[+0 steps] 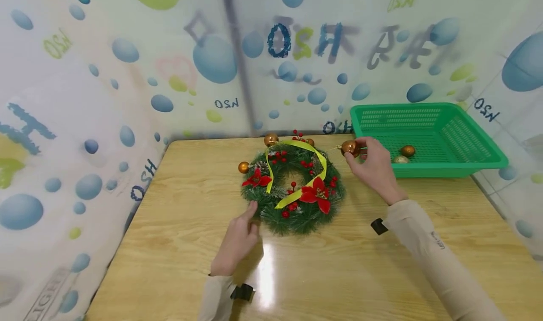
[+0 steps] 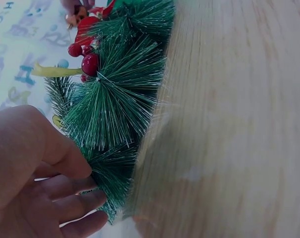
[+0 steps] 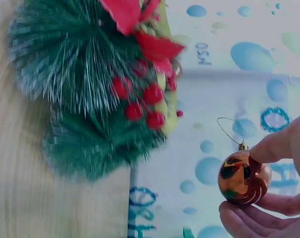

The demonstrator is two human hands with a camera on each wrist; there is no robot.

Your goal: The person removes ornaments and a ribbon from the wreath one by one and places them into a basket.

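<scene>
A green Christmas wreath [image 1: 292,222] lies on the table, decorated with red poinsettias [image 1: 316,195], red berries [image 2: 90,64], a yellow ribbon [image 1: 323,165] and pine cones. Several gold and copper baubles [image 1: 271,139] sit along its far and left edges. At the near left rim, my left hand [image 1: 237,238] grips the wreath's needles between thumb and curled fingers [image 2: 78,206]. My right hand [image 1: 375,165] pinches a shiny copper bauble [image 3: 244,177] to the right of the wreath, apart from it. The bauble's thin hanging loop [image 3: 229,128] points toward the wreath.
A green plastic basket [image 1: 428,171] stands at the table's back right, holding a copper bauble [image 1: 408,151] and a pale gold bauble [image 1: 401,159]. Patterned walls rise behind and to the left of the wooden table [image 1: 182,208].
</scene>
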